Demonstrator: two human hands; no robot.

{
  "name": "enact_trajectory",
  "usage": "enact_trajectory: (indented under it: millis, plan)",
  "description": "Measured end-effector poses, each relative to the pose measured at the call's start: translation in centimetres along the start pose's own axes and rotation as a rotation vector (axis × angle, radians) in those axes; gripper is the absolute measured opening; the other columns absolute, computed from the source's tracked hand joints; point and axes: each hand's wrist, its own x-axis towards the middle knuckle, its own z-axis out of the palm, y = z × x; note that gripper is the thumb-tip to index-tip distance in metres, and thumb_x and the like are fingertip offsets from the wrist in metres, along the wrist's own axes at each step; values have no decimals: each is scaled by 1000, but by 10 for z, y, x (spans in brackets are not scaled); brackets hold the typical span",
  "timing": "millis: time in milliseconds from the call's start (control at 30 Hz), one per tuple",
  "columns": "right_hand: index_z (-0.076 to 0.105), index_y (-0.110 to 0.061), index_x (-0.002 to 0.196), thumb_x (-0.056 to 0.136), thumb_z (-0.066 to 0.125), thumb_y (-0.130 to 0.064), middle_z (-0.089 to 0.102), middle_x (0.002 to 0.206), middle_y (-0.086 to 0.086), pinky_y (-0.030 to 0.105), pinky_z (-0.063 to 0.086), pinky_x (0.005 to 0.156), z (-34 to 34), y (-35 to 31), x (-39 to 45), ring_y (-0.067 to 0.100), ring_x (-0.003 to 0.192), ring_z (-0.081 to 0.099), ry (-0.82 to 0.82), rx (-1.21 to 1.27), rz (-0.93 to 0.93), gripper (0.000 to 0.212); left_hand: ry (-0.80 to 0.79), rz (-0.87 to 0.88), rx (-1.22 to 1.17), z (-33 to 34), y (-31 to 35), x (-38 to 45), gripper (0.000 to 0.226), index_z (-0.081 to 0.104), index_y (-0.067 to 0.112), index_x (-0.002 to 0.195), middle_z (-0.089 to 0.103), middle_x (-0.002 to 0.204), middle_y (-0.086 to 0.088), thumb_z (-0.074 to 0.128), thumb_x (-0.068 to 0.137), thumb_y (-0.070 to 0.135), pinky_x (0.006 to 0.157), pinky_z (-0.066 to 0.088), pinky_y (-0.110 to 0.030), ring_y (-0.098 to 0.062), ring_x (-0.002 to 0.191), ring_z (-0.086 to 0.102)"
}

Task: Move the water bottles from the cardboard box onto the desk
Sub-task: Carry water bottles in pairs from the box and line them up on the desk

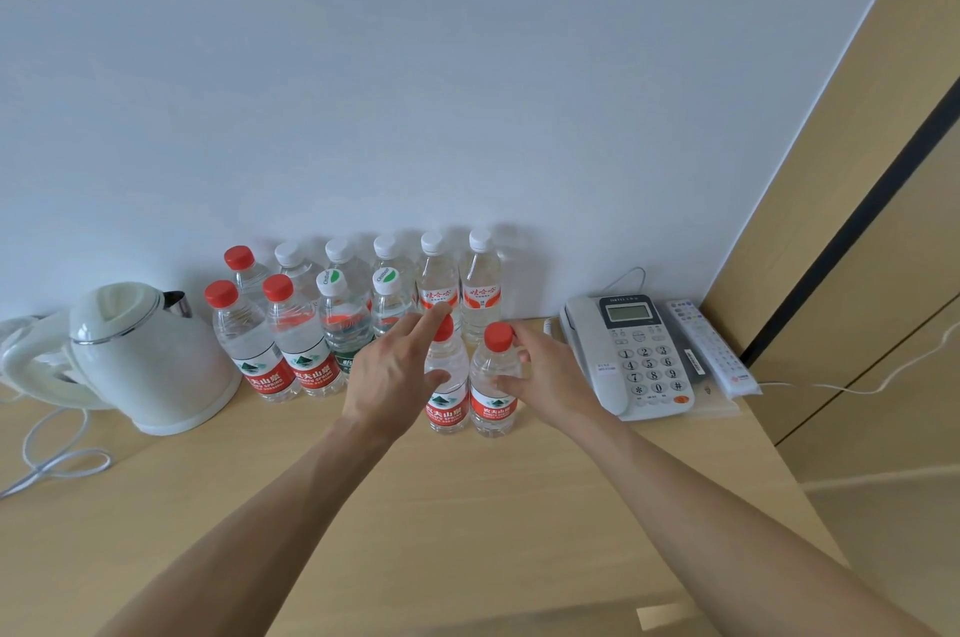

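Two front bottles: one red-capped bottle [445, 379] and its twin [493, 379] are standing upright on the desk [467, 506], just beside each other, in front of the rest.
Left hand: the left hand [387, 376] is lying against the left front bottle with fingers spread and mostly straight, seeming to let go rather than gripping.
Right hand: the right hand [545, 371] is curling thumb and fingers round the right front bottle near its shoulder.
Rows behind: more bottles [332, 319] are crowding together against the wall [467, 91].
Risk: I'd say a careless pull-back could be knocking either front bottle into the packed rows and toppling several.
Neighbours: the kettle [145, 356] is sitting to the left, the phone [631, 350] and remote [709, 350] to the right, near enough for a rolling bottle to reach.
Hidden: the cardboard box is nowhere in view, so what's remaining is anyone's guess; the left palm is covering part of its bottle, and the back row is half-screened.
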Motion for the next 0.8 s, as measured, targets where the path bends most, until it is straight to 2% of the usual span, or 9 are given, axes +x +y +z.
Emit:
enact_trajectory:
  millis: [133,300,367,433,500,600,700,800]
  plan:
    - [59,-23,122,76,85,-23,57,103,-20,4,34,74,-1,-2,-1,2,92,51,-2,-4,0,52,-11,5,0,-1,-1,3,84,50,22,127,68,99,5,97,58,20,48,43,-26,-13,58,46]
    - [59,-25,119,77,85,-23,53,96,-31,2,34,72,-2,-3,-3,-20,89,49,-8,12,7,50,-18,-2,0,-1,-1,7,80,54,17,128,67,96,4,96,60,19,49,40,-25,-13,59,47]
    - [59,-25,119,76,85,-24,53,95,-32,3,34,73,-3,-5,-4,-22,90,48,-9,25,9,49,-21,-8,-4,0,-1,10,80,55,16,129,67,96,4,96,61,17,49,42,-26,-13,60,47]
    - [59,-24,119,76,84,-24,53,93,-31,7,34,73,-3,-6,-4,-19,87,50,-8,33,4,49,-45,-24,-9,1,0,14,78,54,16,131,67,99,4,94,64,16,50,47,-30,-16,62,51]
    - [59,-23,119,77,84,-23,56,95,-27,16,38,76,-4,-7,-5,-9,88,52,-6,39,-4,49,-77,-38,8,1,2,20,74,53,17,131,67,103,3,91,68,18,53,52,-34,-22,67,60]
    - [59,-22,120,78,84,-23,62,104,-16,25,41,82,-4,-7,-6,6,97,55,-12,54,-11,49,-106,-65,29,3,4,29,67,51,16,129,65,104,0,88,73,20,59,55,-40,-30,76,65]
    - [58,-21,120,78,84,-22,66,111,-10,29,45,86,-4,-7,-6,10,101,57,-16,64,-12,50,-120,-86,2,5,6,38,62,53,12,124,62,102,-4,88,74,18,61,56,-44,-32,75,64]
    - [58,-23,119,77,84,-21,65,111,-11,28,44,84,-4,-6,-6,10,100,57,-13,72,-8,50,-129,-108,2,8,6,45,60,52,10,122,59,100,-6,88,74,15,60,56,-44,-32,73,62]
